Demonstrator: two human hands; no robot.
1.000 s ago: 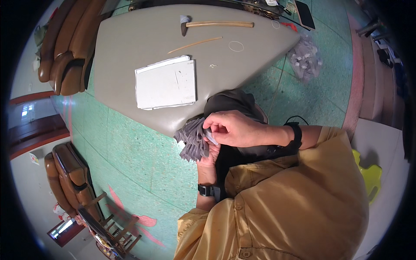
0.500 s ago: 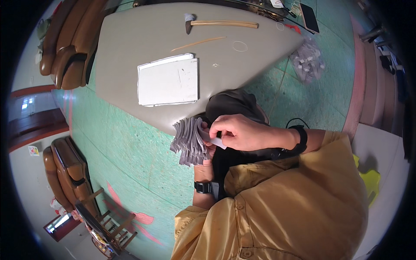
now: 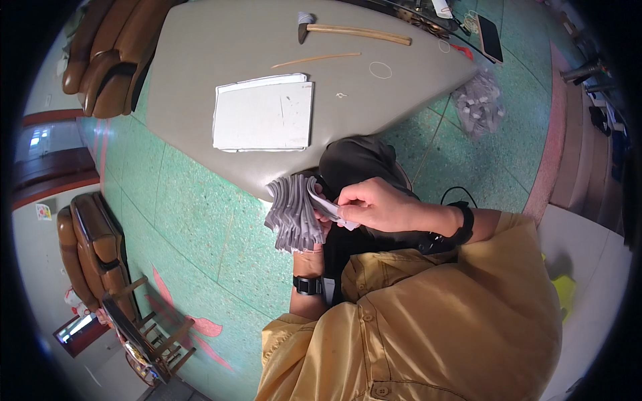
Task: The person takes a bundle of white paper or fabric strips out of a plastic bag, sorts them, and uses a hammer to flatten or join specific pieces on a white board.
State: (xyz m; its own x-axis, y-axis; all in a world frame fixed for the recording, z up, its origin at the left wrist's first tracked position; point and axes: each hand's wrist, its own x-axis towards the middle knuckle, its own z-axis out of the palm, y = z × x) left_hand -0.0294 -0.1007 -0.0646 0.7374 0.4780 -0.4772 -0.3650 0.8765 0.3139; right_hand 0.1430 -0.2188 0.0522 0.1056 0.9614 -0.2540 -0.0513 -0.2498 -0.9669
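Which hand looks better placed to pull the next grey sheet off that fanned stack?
The right hand, probably: its fingertips already pinch a sheet at the top of the grey fanned stack, while the left hand, mostly hidden beneath, supports the stack.

left hand (image 3: 314,250): mostly hidden behind grey bundle (image 3: 293,214) | right hand (image 3: 371,204): fingertips covered by white slip (image 3: 328,207) | clutter at 1 o'clock: too small to tell

My right hand (image 3: 374,204) reaches across my chest, forearm nearly level, wrist straight — fingers (image 3: 348,198) curled and pinched closed at their tips. My left hand (image 3: 319,230) sits just beneath it, mostly hidden, its forearm rising straight up from the elbow — the two hands close together, nearly touching.
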